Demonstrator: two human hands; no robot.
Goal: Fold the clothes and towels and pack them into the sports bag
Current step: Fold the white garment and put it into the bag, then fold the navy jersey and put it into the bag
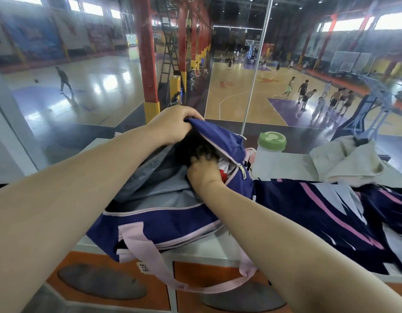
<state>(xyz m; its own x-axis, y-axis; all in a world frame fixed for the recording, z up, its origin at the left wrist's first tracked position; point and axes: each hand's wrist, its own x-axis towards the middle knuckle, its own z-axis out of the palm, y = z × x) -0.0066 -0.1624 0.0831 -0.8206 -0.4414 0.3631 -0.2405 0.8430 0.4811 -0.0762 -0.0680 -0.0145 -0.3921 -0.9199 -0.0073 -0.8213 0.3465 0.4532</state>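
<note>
We see the navy fabric sports bag with pink trim [163, 222] lying open on the white ledge [218, 247] — the left hand [175, 125] pinches its raised flap, while the right hand [203, 171], fingers curled, presses a white-and-red garment [223, 169] inside. A navy-and-pink jersey [330, 213] lies beside it.

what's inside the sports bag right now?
Grey lining, something dark, and a white-and-red fabric that the right hand pushes in. The left hand lifts the sports bag flap; anything deeper is hidden.

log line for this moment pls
left hand holds bag flap up | right hand pushes garment into sports bag | towel unpacked
</note>
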